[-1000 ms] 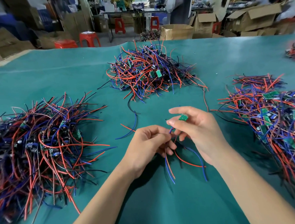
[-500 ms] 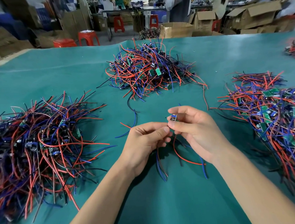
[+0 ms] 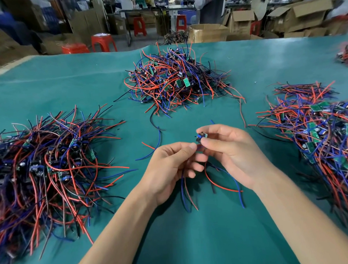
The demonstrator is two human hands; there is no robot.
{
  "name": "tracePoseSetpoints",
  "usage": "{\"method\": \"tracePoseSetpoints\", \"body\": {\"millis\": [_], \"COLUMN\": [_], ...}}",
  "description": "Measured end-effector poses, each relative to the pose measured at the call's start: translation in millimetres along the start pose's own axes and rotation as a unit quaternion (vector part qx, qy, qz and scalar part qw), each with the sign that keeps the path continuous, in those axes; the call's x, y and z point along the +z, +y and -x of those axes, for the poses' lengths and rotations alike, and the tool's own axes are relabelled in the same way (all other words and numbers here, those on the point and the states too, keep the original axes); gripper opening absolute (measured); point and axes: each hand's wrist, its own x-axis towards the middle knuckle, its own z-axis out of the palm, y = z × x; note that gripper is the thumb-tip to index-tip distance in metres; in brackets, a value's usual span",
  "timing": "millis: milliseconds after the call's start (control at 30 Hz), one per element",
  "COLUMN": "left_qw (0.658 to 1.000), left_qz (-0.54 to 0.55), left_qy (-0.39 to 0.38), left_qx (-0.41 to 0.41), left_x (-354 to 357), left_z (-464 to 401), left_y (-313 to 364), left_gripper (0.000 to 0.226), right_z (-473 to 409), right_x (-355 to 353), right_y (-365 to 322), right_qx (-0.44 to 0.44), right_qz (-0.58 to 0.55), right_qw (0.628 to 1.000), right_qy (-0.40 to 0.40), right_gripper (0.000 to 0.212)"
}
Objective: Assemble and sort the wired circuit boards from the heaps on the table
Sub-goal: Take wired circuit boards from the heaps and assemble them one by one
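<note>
My right hand (image 3: 234, 155) pinches a small wired circuit board (image 3: 201, 137) between thumb and fingers, its dark components turned toward me. My left hand (image 3: 170, 168) meets it from the left and grips the board's red and blue wires (image 3: 221, 184), which hang down onto the cloth below both hands. Three heaps of wired boards lie around: a dark one at the left (image 3: 43, 169), one at the back centre (image 3: 177, 81), and one with green boards showing at the right (image 3: 320, 133).
The table is covered in teal cloth (image 3: 213, 240). A loose red and blue wire pair (image 3: 152, 147) lies just beyond my left hand. A smaller heap (image 3: 347, 54) sits at the far right edge. Cardboard boxes (image 3: 206, 32) and red stools (image 3: 103, 42) stand past the table.
The board in my right hand has been turned over, from its green face up to its component side. My left hand has risen to meet it and the wires have been drawn in.
</note>
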Motion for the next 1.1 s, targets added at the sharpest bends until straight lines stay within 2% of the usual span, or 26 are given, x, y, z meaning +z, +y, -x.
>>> {"method": "tracePoseSetpoints", "body": {"millis": [233,333,667,867,933,1000,1067,1100], "left_qw": [1.0,0.998,0.984,0.974,0.977,0.979,0.979,0.98], "left_qz": [-0.017,-0.031,-0.14,-0.188,-0.184,-0.182,-0.182,-0.182], "left_qy": [-0.027,-0.048,-0.107,-0.125,-0.11,-0.095,-0.087,-0.084], "left_qx": [0.0,-0.003,-0.016,-0.016,-0.014,-0.009,-0.003,-0.002], "left_x": [-2,-2,2,2,2,2,3,4], "left_z": [1,3,6,7,7,4,3,3], "left_y": [1,4,4,2,1,0,-1,-1], "left_gripper": [0.018,0.017,0.02,0.019,0.019,0.02,0.02,0.02], "right_z": [2,2,-2,7,12,12,7,2], "right_x": [4,7,-14,-67,-94,-112,-114,-108], "right_y": [0,1,-25,-74,-100,-119,-128,-130], "right_qx": [0.001,0.012,-0.077,-0.164,-0.187,-0.18,-0.141,-0.135], "right_qz": [-0.036,-0.07,-0.142,-0.127,-0.039,0.153,0.331,0.394], "right_qw": [0.998,0.997,0.975,0.954,0.944,0.916,0.853,0.815], "right_qy": [-0.046,-0.039,0.153,0.218,0.27,0.325,0.377,0.403], "right_gripper": [0.024,0.023,0.02,0.012,0.014,0.019,0.041,0.044]}}
